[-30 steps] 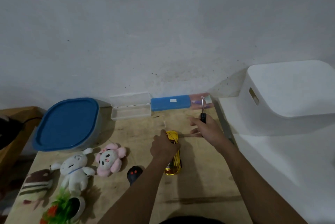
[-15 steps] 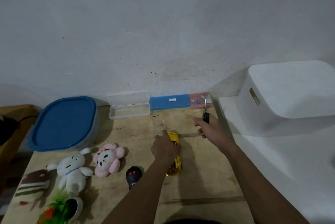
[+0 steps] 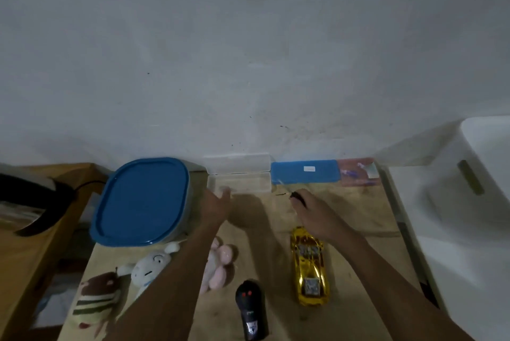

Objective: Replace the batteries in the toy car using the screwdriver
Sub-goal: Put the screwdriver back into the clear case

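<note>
Hands reach out over a wooden tabletop (image 3: 345, 219) toward the wall. The left hand (image 3: 218, 204) is open, fingers stretched forward, its tips at the near edge of a clear plastic case (image 3: 238, 184) whose lid stands open; it holds nothing. The right hand (image 3: 311, 212) is closed around the dark handle of a screwdriver (image 3: 298, 197), only a short part of which shows beyond the fingers; its tip is too blurred to make out. The gold toy car (image 3: 309, 266) lies lengthwise on the tabletop just under the right wrist, apart from both hands, with what looks like its underside facing up. A black remote control (image 3: 249, 310) lies to the car's left. Beside the left forearm lie a pink plush (image 3: 220, 266), a white plush (image 3: 150, 266) and a striped brown plush (image 3: 96, 299). A blue-lidded container (image 3: 140, 200) sits behind them, and a blue case (image 3: 303, 171) lies along the wall.
</note>
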`<state>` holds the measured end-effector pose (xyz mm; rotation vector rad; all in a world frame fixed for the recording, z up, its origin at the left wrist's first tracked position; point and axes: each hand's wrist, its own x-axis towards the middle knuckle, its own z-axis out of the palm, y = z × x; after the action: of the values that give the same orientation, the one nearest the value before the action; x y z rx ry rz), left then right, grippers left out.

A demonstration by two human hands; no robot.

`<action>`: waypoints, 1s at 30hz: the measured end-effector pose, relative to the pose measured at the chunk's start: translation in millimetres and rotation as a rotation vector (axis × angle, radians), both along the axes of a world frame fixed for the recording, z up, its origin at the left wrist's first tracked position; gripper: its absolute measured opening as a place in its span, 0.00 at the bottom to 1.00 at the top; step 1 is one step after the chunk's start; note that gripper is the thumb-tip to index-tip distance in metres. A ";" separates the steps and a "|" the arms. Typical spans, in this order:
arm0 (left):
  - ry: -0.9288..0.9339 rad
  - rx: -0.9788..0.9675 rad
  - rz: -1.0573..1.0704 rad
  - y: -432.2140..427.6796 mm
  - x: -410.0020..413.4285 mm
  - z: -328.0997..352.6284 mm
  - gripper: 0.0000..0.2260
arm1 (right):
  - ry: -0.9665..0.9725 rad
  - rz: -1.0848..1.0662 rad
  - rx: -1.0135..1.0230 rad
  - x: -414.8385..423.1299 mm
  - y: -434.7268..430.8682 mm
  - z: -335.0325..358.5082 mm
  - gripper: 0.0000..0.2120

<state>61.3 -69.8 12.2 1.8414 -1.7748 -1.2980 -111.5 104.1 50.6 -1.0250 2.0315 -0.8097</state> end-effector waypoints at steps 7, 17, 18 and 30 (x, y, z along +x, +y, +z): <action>-0.030 0.053 0.083 -43.3 6.3 -36.6 0.14 | 0.432 0.259 0.083 29.0 -118.2 -35.1 0.11; 0.145 0.102 0.206 -46.5 8.6 -44.2 0.10 | 0.729 0.366 0.153 50.6 -170.0 -51.2 0.15; 0.144 0.106 0.199 -47.1 9.1 -44.7 0.10 | 0.746 0.328 0.072 51.4 -167.1 -48.8 0.15; 0.240 0.248 0.202 -49.4 15.4 -41.2 0.10 | 0.961 0.212 -0.015 49.2 -174.1 -38.1 0.19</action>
<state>76.8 -119.2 -29.0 1.8380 -1.3197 -1.6364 -62.3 -70.0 12.6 -1.8358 2.5928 -0.1993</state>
